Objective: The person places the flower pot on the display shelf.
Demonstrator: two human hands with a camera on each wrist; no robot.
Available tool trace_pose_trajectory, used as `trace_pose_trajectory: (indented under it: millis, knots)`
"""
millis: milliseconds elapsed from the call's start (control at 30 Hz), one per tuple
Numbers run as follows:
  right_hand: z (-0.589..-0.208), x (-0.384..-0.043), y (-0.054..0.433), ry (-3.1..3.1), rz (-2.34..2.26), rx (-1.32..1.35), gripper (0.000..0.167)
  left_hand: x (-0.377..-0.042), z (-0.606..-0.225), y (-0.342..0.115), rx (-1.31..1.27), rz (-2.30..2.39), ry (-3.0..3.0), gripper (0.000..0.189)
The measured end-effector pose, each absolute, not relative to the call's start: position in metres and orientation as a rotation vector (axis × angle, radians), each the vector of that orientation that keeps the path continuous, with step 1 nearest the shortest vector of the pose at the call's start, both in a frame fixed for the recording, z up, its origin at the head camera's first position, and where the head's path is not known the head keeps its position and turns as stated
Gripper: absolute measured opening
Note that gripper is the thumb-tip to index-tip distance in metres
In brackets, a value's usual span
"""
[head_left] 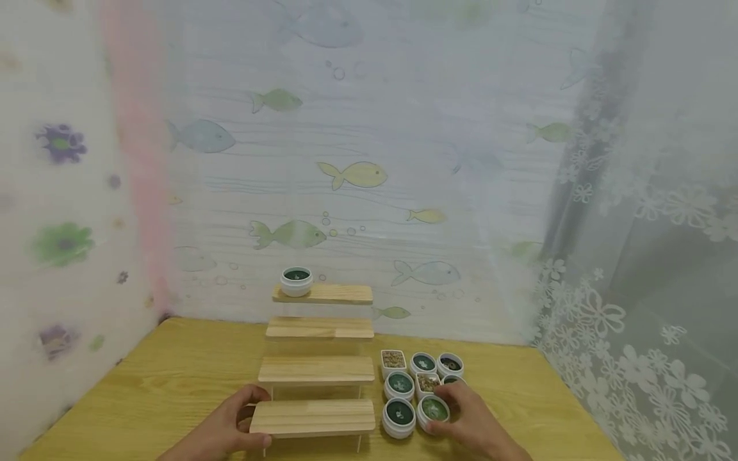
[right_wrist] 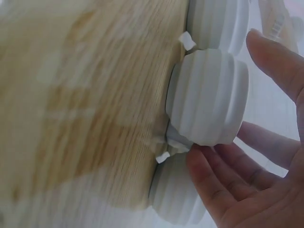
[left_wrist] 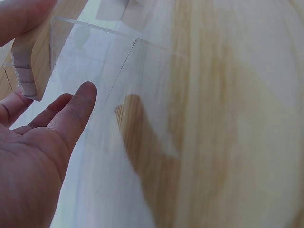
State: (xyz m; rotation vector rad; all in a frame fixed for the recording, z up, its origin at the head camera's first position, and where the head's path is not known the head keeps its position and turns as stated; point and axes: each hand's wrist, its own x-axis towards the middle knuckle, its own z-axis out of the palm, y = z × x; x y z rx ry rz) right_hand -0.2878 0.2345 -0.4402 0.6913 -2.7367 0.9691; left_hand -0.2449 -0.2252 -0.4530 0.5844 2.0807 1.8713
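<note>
In the head view, a tiered display stand of wooden planks on clear supports stands on the table. My left hand (head_left: 245,422) holds the left end of its lowest plank (head_left: 314,417), thumb at the front edge and fingers behind. The left wrist view shows the plank's rounded end (left_wrist: 31,71) between thumb and fingers, beside a clear panel (left_wrist: 90,52). My right hand (head_left: 469,419) has thumb and fingers around a small white round pot (head_left: 423,416) with a green filling; its ribbed side (right_wrist: 206,97) faces the right wrist view. A similar pot (head_left: 296,285) sits at the top plank's left end.
Several more small pots stand close together right of the stand, among them a dark green one (head_left: 399,419) and a square one (head_left: 393,362) with a grainy brown filling. The wooden table (head_left: 190,365) meets a fish-print wall covering (head_left: 357,128); a lacy curtain (head_left: 628,333) hangs at right.
</note>
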Motion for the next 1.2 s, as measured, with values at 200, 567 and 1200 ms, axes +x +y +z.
trace_pose_trajectory:
  millis: [200,567,1200]
  knots:
    - [-0.4391,-0.2876,0.2340,-2.792,0.968,0.672,0.065,-0.2463,-0.4515,-0.2241,0.620,1.872,2.063,0.053]
    - [-0.4397,-0.2866,0.2323,-2.824,0.924,0.664,0.069,-0.2446,-0.4509,-0.2235,0.603,1.883,2.071,0.052]
    - [-0.4375,-0.2858,0.2314,-2.839,0.905,0.682,0.063,-0.2457,-0.4527,-0.2235,0.612,1.907,2.046,0.053]
